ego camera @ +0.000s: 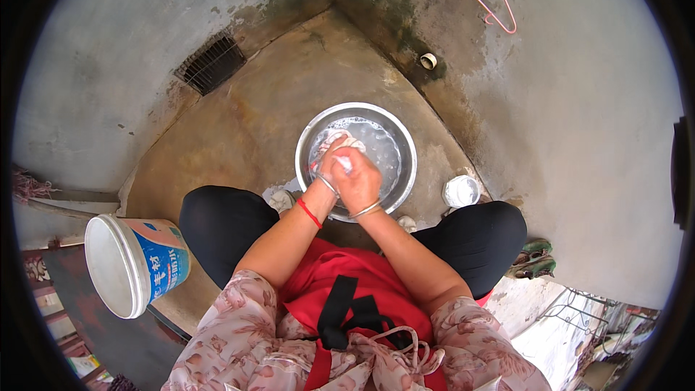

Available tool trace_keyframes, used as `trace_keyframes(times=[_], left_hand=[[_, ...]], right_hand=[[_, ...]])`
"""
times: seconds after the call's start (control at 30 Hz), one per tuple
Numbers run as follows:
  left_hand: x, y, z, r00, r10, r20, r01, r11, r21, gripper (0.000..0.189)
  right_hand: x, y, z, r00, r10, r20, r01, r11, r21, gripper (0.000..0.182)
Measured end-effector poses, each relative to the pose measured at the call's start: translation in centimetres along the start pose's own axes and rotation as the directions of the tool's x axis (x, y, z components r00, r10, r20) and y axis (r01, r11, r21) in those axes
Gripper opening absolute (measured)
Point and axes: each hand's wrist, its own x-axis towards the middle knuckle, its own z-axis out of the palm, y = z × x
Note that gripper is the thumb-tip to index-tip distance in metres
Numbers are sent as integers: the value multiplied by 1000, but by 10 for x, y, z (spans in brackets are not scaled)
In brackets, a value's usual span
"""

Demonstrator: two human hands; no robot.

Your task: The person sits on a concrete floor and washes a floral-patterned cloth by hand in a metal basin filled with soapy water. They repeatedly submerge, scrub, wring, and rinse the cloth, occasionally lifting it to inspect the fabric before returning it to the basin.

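Observation:
A round metal basin (409, 162) with cloudy, sudsy water (383, 146) stands on the floor before me. Over its near left part my two hands are pressed together around a wet white cloth (352, 144) with reddish markings. My left hand (327, 162) grips it from the left, partly covered by the other hand. My right hand (358, 178) is closed over the near side, and a bit of white shows between its fingers. The cloth's lower part hangs at the water. Each wrist wears a metal bangle, the left one also a red cord.
A white plastic bucket (117, 266) with a blue printed label stands by my left knee. A small white container (461, 191) is right of the basin. Walls meet in a corner ahead, with a floor-level grate (212, 62) and pipe end (428, 61). Green shoes (535, 259) lie right.

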Motion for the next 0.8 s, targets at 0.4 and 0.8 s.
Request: trace_keyframes(times=[0.4,0.8], left_hand=[[16,-1,-41,876,-89,474,209,956,-207,31],[7,14,4,993,119,20,-117,990,-72,34]], right_hand=[[-9,1,7,999,-49,21,50,999,-16,13],[21,59,-10,549,615,565,-710,-14,704,45]])
